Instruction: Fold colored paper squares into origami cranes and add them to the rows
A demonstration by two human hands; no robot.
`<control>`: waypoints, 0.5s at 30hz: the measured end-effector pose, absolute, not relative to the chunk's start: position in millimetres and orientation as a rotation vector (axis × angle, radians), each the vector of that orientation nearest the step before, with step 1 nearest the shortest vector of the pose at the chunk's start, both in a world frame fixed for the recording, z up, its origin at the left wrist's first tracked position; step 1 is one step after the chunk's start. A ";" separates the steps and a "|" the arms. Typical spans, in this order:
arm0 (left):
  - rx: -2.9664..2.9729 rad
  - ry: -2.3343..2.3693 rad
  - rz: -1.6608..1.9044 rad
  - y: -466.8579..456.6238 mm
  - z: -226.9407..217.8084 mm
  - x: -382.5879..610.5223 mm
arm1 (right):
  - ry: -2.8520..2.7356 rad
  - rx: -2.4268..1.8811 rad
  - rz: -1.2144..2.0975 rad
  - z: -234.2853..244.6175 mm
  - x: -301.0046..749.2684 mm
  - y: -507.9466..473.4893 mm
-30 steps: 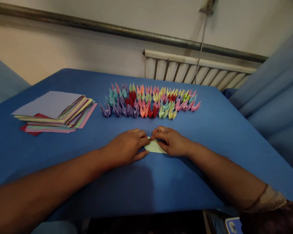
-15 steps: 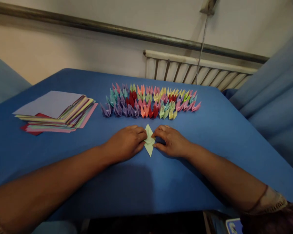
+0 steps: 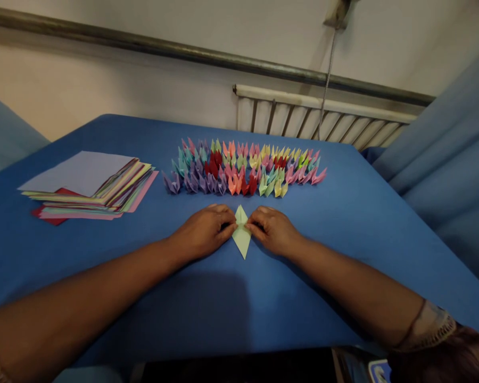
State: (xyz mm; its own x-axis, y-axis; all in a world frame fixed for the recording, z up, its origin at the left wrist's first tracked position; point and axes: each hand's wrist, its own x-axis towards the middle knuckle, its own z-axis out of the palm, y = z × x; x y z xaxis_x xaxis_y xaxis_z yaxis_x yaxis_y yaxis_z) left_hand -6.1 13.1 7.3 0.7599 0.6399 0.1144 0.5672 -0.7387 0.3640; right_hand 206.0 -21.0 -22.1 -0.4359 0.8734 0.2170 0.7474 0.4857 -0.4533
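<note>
A pale green origami paper (image 3: 242,242), folded into a narrow diamond, lies on the blue table in front of me with one point away from me and one towards me. My left hand (image 3: 207,230) pinches its left edge between thumb and fingers. From the other side, my right hand (image 3: 274,230) pinches the right edge, its thumb near the middle of the diamond. Just beyond my hands stand rows of small folded paper cranes (image 3: 235,185) in purple, pink, red, yellow, green and blue.
A stack of coloured paper sheets (image 3: 80,173) with a lilac one on top sits at the left of the blue table (image 3: 303,314). Behind it are a wall with a metal pipe (image 3: 163,48) and a radiator (image 3: 295,109). Blue curtain (image 3: 447,159) hangs at the right.
Both hands have shifted slightly on the paper, my right thumb now pressing closer to its middle. The lower half of the diamond looks smoother and wider than before.
</note>
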 end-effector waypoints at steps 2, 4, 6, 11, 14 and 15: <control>2.645 0.983 0.355 13.2 6.7 -4.5 | -2.282 -1.412 0.388 -22.2 203.6 -20.5; 2.660 1.045 0.358 13.5 5.2 -3.5 | -2.250 -1.465 0.371 -22.0 202.0 -20.1; 2.682 1.103 0.348 13.9 3.6 -3.0 | -2.237 -1.478 0.362 -21.5 201.5 -20.1; 2.683 1.121 0.353 11.7 4.7 -2.8 | -2.333 -1.385 0.324 -18.4 203.9 -25.0; 2.761 0.992 0.341 8.4 7.8 -3.6 | -2.488 -1.368 0.210 -16.2 204.9 -30.8; 2.798 0.936 0.316 7.2 9.0 -4.2 | -2.538 -1.375 0.159 -15.5 204.9 -32.8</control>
State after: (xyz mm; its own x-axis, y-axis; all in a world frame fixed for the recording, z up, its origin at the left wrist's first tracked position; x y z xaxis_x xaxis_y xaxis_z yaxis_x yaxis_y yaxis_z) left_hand -4.2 7.2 9.0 0.7803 0.6085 0.1445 0.5717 -0.7876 0.2300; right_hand 204.9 -32.8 -15.5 -0.5233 0.8359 0.1659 0.8086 0.5485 -0.2130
